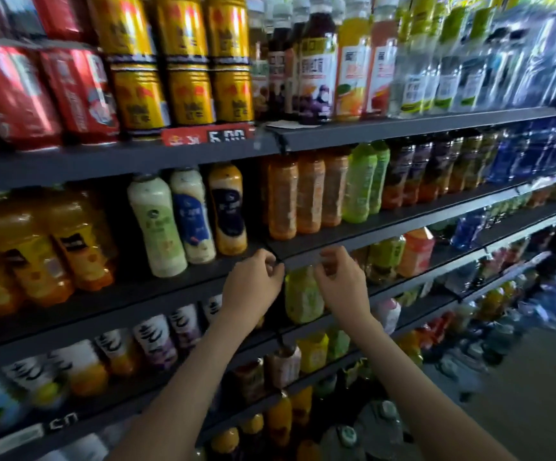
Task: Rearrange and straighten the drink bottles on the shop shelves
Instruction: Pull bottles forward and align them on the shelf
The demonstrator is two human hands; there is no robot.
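Note:
My left hand (253,284) and my right hand (339,281) are raised side by side in front of the third shelf's front edge (353,247). The fingers of both are loosely curled and hold nothing. Between the hands, one shelf lower, stands a pale green bottle (303,296), partly hidden by them. Above my left hand stand a white-green bottle (156,224), a white-blue bottle (193,216) and an orange-navy bottle (228,209). Orange bottles (303,194) and green bottles (363,183) stand upright above my right hand.
Red cans (37,91), gold cans (183,61) and tall juice bottles (349,64) fill the top shelf. Big orange juice bottles (53,241) stand at the left. Lower shelves hold more bottles. The aisle floor (536,394) lies at the bottom right.

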